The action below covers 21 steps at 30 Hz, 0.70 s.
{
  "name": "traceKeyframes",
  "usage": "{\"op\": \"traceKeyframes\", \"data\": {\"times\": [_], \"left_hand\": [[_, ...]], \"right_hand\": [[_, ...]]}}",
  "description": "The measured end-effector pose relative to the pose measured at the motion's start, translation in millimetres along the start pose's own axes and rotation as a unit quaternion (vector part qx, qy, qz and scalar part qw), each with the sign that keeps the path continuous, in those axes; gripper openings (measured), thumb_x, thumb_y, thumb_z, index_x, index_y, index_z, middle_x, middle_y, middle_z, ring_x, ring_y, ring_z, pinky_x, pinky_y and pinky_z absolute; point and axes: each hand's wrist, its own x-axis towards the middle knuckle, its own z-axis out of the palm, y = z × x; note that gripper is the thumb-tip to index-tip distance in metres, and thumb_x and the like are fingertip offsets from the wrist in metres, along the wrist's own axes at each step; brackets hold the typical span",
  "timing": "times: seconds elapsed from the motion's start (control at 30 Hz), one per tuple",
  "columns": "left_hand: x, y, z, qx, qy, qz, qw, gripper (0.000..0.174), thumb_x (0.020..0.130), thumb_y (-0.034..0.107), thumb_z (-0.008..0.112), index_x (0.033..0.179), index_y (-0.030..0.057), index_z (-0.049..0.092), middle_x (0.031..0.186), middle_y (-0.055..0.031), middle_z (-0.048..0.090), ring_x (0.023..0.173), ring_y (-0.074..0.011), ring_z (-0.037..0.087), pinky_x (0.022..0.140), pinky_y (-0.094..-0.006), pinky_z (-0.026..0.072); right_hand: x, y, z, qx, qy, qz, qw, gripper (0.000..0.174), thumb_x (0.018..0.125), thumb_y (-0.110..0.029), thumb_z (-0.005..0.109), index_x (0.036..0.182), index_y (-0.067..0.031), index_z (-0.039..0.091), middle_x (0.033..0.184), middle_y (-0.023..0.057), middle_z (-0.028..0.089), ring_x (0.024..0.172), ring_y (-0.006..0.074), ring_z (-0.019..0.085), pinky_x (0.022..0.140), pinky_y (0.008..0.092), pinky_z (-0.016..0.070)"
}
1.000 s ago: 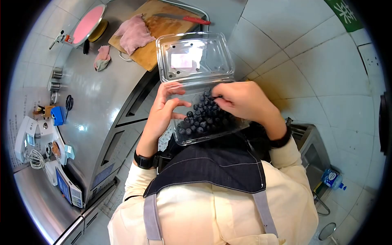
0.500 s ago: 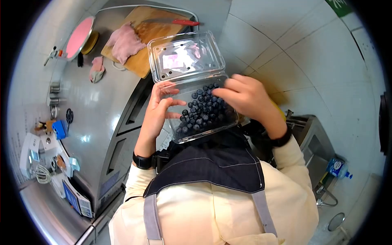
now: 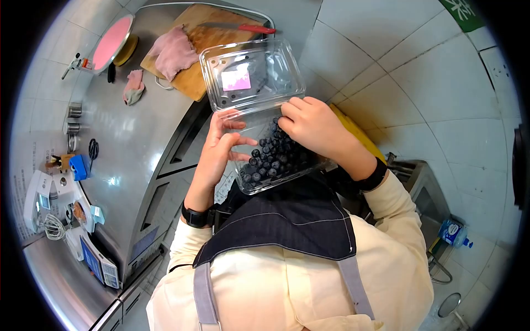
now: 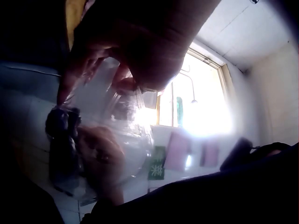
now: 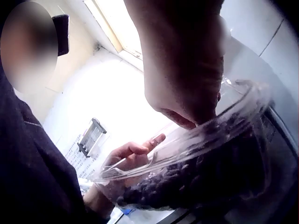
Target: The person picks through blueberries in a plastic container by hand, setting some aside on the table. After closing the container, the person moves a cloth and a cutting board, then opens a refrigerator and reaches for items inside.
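A clear hinged plastic box (image 3: 259, 185) is held in front of the body, its lid (image 3: 251, 94) tipped back. Dark blueberries (image 3: 273, 157) fill the lower part, also visible through the wall in the right wrist view. The left hand (image 3: 212, 157) grips the box's left side, its thumb and fingers curled over the edge. Over the far right part of the box is the right hand (image 3: 317, 127), fingers curled down at the berries; its fingertips are hidden, so whether it pinches a berry is unclear.
On the steel counter (image 3: 127, 143) at left lie a cutting board (image 3: 193, 83) with a pink cloth (image 3: 174, 52) and red-handled knife (image 3: 256, 28), a smaller cloth (image 3: 134, 87), a pink turntable (image 3: 113, 44), scissors (image 3: 93, 149) and a scale (image 3: 99, 262). A sink (image 3: 428, 196) stands at right.
The right hand moved off the berries to the right, then back over the box's far right part, its fingers now more curled. The left hand keeps its hold on the box.
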Motion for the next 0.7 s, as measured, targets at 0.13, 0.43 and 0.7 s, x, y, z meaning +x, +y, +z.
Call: {"op": "traceKeyframes", "data": {"times": [0.13,0.43,0.7], "left_hand": [[-1.4,1.7,-2.2,0.0,-0.001,0.01,1.0,0.048,0.085,0.011,0.044,0.132,0.0133,0.039,0.115,-0.014,0.046,0.09,-0.028,0.065,0.062,-0.0306,0.0573],[-9.3,10.2,-2.6,-0.001,-0.001,0.029,1.0,0.046,0.085,0.014,0.046,0.13,0.012,0.04,0.117,-0.0151,0.048,0.091,-0.0282,0.065,0.062,-0.0296,0.0564],[-7.3,9.5,-11.3,-0.042,-0.005,0.042,0.998,0.046,0.086,0.009,0.044,0.131,0.0117,0.039,0.119,-0.0159,0.046,0.093,-0.0276,0.065,0.065,-0.0315,0.0575]], "right_hand": [[0.1,3.7,-5.2,0.049,-0.002,0.017,0.999,0.006,0.067,-0.014,0.06,0.068,-0.0092,0.057,0.073,0.0011,0.051,0.077,0.018,0.056,0.067,0.0298,0.0477],[-34.3,6.6,-66.0,0.243,0.11,0.139,0.954,0.016,0.069,-0.003,0.074,0.081,-0.0067,0.063,0.079,0.0047,0.056,0.073,0.0223,0.058,0.061,0.0321,0.0485],[-170.8,12.7,-22.7,0.163,-0.03,0.336,0.927,0.02,0.076,-0.001,0.067,0.096,-0.0025,0.063,0.086,0.0133,0.06,0.082,0.0311,0.058,0.071,0.0361,0.048]]}}
